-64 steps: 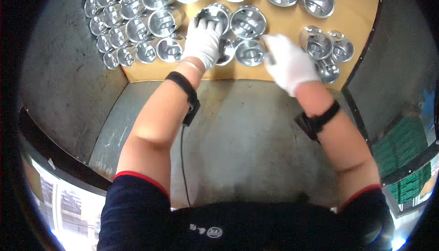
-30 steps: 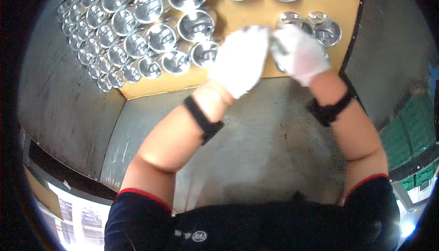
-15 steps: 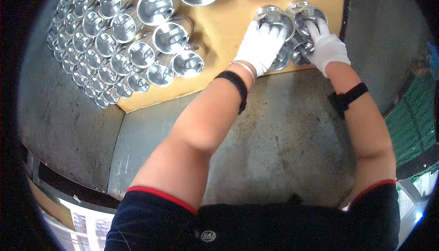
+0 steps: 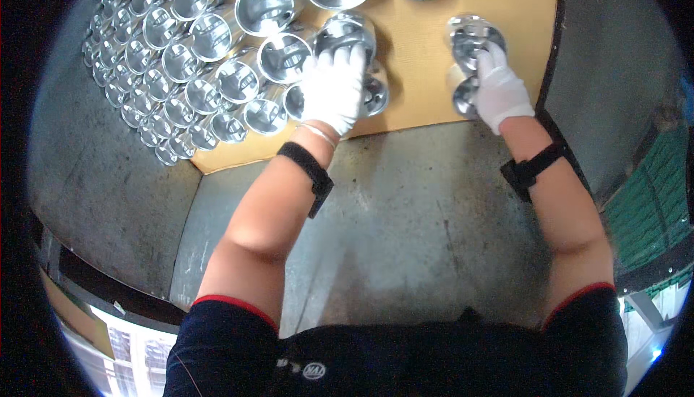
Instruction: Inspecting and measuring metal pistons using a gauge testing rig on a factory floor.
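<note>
My left hand (image 4: 335, 92), in a white glove, has its fingers hooked over the rim of a shiny hollow metal cylinder (image 4: 345, 28), beside the end of the packed rows. Just below it, partly behind the glove, is a second metal cylinder (image 4: 375, 93). Farther right, my right hand (image 4: 502, 93), also gloved, reaches its fingers into the open end of another metal cylinder (image 4: 470, 34). Against that glove's left edge shows one more metal cylinder (image 4: 464, 98). Both hands are closed on their cylinders; the fingertips are partly hidden inside, and the moving pieces are blurred.
Several rows of like cylinders (image 4: 189, 61) fill the left side of the tan board (image 4: 426, 57), open ends facing me. Two larger-looking ones stand at the top. Grey metal walls (image 4: 94, 173) rise at both sides, and a grey metal surface (image 4: 405, 202) lies nearer me.
My left hand has moved well to the left with its metal cylinder, up to the rows; the one below shifted along. My right hand and its cylinders have moved slightly left.
</note>
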Demonstrator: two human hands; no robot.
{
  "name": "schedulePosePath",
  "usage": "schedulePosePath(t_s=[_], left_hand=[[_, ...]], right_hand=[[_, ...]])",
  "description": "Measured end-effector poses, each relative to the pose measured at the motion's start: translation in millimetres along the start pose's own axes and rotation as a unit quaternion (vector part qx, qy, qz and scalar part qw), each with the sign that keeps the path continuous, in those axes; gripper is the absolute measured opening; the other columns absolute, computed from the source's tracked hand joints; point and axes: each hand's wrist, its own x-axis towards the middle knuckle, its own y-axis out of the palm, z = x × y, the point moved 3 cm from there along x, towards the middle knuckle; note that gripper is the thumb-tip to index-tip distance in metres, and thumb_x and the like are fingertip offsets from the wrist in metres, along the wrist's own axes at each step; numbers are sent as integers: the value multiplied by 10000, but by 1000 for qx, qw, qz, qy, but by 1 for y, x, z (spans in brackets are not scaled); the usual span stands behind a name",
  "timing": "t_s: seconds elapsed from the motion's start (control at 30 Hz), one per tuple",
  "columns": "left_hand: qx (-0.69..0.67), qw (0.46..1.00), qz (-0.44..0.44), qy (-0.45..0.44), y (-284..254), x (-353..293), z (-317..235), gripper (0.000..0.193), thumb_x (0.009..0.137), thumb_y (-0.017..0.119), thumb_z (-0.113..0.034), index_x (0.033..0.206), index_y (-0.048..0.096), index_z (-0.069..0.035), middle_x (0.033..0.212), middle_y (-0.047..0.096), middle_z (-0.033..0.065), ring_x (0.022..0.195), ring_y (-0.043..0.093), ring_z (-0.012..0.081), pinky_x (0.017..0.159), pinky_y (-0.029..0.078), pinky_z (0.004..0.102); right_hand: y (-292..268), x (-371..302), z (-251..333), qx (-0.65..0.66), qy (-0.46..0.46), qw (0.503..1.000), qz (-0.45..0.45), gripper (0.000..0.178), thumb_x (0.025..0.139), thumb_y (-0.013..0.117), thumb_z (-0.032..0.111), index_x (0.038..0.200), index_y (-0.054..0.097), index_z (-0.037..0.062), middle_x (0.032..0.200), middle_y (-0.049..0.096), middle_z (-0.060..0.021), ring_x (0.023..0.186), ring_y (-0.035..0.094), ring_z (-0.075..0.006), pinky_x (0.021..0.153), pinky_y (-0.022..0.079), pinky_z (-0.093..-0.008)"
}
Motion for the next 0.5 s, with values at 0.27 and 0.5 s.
schedulePosePath(t_s=[0.27, 0.5], left_hand=[[-10, 999, -46, -13, 3, 12, -12, 619, 757, 712, -265, 1328, 544, -97, 1172, 625, 122, 1053, 587, 319, 905, 423, 461], [-59, 987, -144, 28, -3, -6, -23, 468, 847, 583, -189, 1293, 552, -51, 1162, 616, 167, 1008, 595, 317, 823, 427, 464]], right_hand=[[-13, 14, 70, 232, 112, 965, 58, 462, 1025, 408, 386, 1413, 407, 136, 1190, 644, -271, 1114, 603, -477, 949, 487, -526], [-14, 22, 72, 277, 136, 948, 78, 424, 1034, 375, 327, 1419, 395, 151, 1276, 604, -260, 1102, 613, -474, 955, 490, -530]])
